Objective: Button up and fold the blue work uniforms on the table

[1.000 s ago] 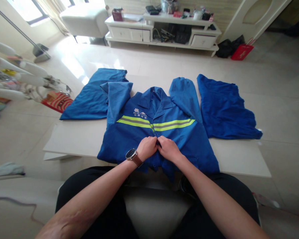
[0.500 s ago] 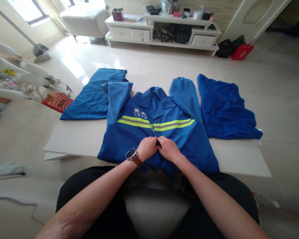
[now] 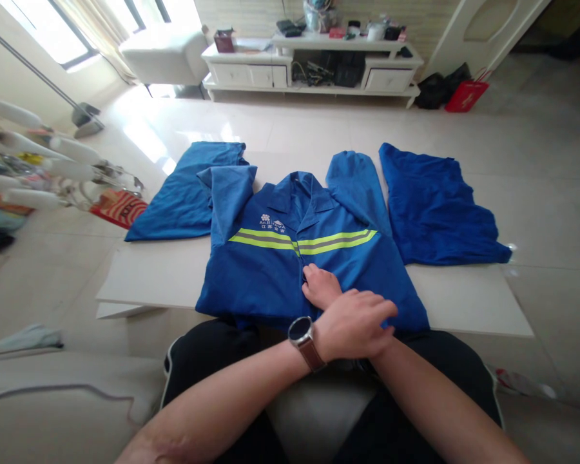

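Note:
A blue work jacket [image 3: 261, 277] with a yellow-green and grey reflective stripe lies face up, collar pointing away from me. Its sleeves are folded in at both sides. My right hand [image 3: 321, 287] is at the front opening below the stripe, fingers curled on the cloth edge. Crossing over my right wrist is my left hand [image 3: 355, 322], with a watch [image 3: 300, 329] on its wrist. The left fingers are apart and hold nothing. My left hand covers part of the jacket's lower right front.
A white board-like table [image 3: 464, 299] lies under the jacket. Folded blue garments flank it, one on the left [image 3: 174, 200] and one on the right [image 3: 439, 209]. Thread cones [image 3: 70, 169] stand at far left. A white cabinet [image 3: 246, 74] is at the back.
My left hand has left the jacket's front opening and moved right, across my right wrist, its fingers now apart. My right hand stays at the opening. The view has shifted slightly.

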{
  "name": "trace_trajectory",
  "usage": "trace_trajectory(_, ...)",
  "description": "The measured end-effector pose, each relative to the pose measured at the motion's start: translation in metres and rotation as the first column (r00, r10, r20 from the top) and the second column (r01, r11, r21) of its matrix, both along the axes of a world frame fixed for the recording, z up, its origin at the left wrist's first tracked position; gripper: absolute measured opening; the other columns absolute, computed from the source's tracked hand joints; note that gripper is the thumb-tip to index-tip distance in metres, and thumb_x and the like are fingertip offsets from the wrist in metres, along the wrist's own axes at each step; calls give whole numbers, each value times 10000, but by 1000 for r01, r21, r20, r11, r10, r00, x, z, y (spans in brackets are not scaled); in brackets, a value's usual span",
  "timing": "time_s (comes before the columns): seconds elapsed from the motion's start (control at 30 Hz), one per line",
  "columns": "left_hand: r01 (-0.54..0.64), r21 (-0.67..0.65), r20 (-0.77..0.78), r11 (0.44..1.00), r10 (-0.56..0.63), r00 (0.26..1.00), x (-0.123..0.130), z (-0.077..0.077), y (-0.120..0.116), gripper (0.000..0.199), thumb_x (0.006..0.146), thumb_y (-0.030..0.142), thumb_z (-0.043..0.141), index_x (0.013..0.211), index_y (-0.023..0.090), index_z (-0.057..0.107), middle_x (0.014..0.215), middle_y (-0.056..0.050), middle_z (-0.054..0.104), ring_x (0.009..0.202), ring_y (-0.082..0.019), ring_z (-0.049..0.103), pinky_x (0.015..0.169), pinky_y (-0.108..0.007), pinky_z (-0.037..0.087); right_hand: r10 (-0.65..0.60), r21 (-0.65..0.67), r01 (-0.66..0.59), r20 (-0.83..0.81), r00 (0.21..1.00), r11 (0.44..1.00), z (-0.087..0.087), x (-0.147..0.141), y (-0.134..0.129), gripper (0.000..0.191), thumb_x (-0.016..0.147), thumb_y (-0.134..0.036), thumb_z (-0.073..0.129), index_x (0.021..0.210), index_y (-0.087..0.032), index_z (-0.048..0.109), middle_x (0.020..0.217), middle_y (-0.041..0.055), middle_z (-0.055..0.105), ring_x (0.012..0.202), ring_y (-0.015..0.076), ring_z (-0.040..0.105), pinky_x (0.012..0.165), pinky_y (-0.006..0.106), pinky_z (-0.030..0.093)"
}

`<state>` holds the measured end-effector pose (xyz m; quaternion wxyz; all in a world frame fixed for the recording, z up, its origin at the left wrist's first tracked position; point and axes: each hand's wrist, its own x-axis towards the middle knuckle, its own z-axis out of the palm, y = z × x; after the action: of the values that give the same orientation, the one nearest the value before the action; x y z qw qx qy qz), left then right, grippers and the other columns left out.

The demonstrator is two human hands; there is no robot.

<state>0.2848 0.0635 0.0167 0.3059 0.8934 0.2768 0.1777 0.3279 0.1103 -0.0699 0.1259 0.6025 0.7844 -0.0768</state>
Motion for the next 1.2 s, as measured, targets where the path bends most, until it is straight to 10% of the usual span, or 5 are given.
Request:
trace_trajectory(0.17,274,182,87,944,-293,952,50,-11,-43,293,1032,357,425,1144,181,630,968,-62,695,923,-207,637,735,-368,467,-14,-63,0,-229,973,998,1,-7,2,216,956,-212,502,1136,-180,617,1157,127,673,989,236,694,812,320,520)
trace_trajectory(0.5,549,117,194,828,-561,805,89,16,-38,421,1018,282,347,1362,185,570,1250,-80,705,1220,-219,608,855,-373,495,-66,-82,48,-227,972,996,-7,-14,5,225,913,-219,521,1120,-193,604,1147,103,677,988,241,689,809,324,500)
trace_trajectory(1.2,484,58,163,873,-487,858,84,-4,-38,327,1030,312,325,1182,195,590,1121,-69,732,1052,-220,650,762,-382,463,-100,41,119,-309,946,992,-26,-15,7,140,860,-242,538,959,-225,636,1001,40,688,826,189,624,658,300,334)
